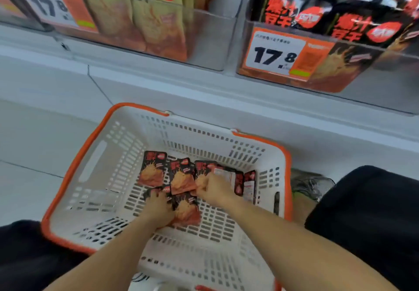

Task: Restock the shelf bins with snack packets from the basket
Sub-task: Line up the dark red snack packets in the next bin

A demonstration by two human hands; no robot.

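Observation:
A white basket with an orange rim (pixel 97 154) stands on the floor below me. Several black and red snack packets (pixel 154 168) lie on its bottom. My left hand (pixel 158 209) is down on the near packets, fingers curled over one. My right hand (pixel 215 188) is closed around packets at the right of the pile. On the shelf above, a clear bin (pixel 353 73) holds matching black packets, and another clear bin (pixel 204 41) to its left holds yellow packets.
Orange price tags reading 17.8 (pixel 278 54) hang on the bin fronts. The white shelf edge (pixel 158 79) runs across above the basket. My dark-clothed knees (pixel 374 211) flank the basket, with a shoe (pixel 310 184) at the right.

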